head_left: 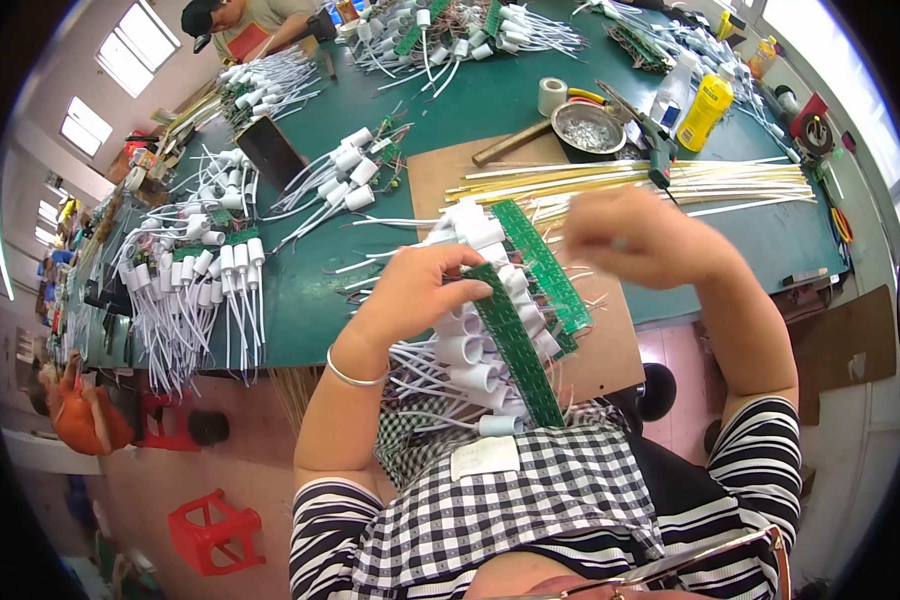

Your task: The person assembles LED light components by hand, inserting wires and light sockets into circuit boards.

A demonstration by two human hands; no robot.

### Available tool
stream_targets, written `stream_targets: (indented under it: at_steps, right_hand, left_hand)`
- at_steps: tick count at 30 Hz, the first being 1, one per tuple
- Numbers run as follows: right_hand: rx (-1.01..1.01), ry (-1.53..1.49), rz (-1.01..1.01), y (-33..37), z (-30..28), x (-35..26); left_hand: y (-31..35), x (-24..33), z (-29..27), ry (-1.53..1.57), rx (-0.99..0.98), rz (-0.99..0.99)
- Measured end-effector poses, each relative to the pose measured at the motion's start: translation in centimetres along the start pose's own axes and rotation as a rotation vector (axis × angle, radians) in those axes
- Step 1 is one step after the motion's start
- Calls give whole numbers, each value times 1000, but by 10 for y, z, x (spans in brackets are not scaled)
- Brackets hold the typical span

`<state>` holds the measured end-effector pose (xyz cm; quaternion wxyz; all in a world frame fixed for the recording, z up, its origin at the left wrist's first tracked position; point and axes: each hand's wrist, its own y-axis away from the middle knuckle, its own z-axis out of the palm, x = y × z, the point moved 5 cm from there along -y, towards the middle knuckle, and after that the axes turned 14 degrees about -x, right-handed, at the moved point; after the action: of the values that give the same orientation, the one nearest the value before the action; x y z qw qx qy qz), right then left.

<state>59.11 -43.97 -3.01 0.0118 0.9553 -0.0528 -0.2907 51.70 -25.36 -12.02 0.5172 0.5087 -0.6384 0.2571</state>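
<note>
at the near edge of the green table (500, 92), the left hand (410, 293) pinches the upper end of a green board (518, 345) between thumb and fingers. that board slants down to the right, its lower end at the checkered cloth (560, 480) on the person's front. just beyond it, a second board (545, 265) lies at a similar slant over the brown mat (607, 355). white sockets (475, 378) with white wires crowd along and under both.

the right hand (635, 240) is raised to the right of the second board, fingers curled and blurred; i cannot tell whether it grasps anything.

past the mat's far side sit a pan (560, 120) of metal bits, a tape roll (552, 97) and a yellow bottle (705, 112). pale strips (710, 180) lie nearer. more sockets are heaped at left, and a co-worker (260, 20) bends over the far left side.
</note>
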Motion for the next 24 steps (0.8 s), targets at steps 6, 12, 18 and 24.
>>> stream_targets:
  at_steps: [6,12,18,24]
  right_hand:
    - [409,-15,22,4,25,12]
    - [-61,-11,275,-33,50,19]
    - [137,24,191,-25,25,7]
    - [326,-614,250,11,55,52]
  left_hand:
    - [-4,19,3,-418,16,171]
    - [-1,35,17,-660,92,178]
    - [-7,38,25,-801,324,380]
    - [-17,4,-12,-498,312,409]
